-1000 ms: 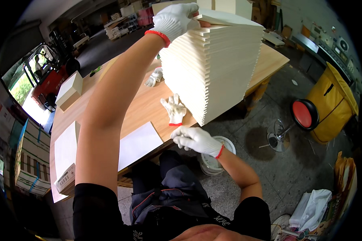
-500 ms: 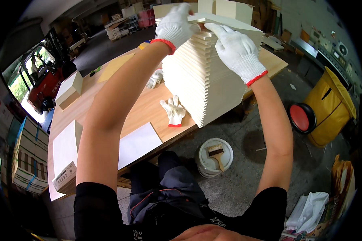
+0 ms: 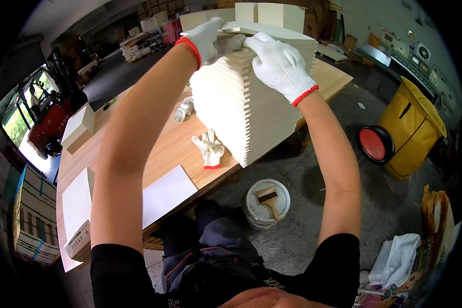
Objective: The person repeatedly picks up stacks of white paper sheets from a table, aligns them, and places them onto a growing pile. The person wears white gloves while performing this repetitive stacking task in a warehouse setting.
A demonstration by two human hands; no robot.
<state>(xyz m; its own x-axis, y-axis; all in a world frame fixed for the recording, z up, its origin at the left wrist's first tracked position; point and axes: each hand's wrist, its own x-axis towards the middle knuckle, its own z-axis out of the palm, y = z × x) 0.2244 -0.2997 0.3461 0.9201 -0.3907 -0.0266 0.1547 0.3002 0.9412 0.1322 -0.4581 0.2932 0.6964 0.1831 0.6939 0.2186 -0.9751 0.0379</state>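
Lying left on the table (image 3: 159,149) are two loose gloves (image 3: 209,149); then the left hand (image 3: 209,43), some fingers parted, at the near top corner of one sheet stack (image 3: 272,113), also tabled; the right hand (image 3: 281,66), fingers together, there too. Whether either pinches, cannot tell. Top-edge handling seems underway; a sure edge grip seems needed.

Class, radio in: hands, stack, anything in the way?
Left hand and right hand, gloved, at near top corner of tall pale stack; grip unclear. Stack stands on table. Loose glove near its base, clear of hands.
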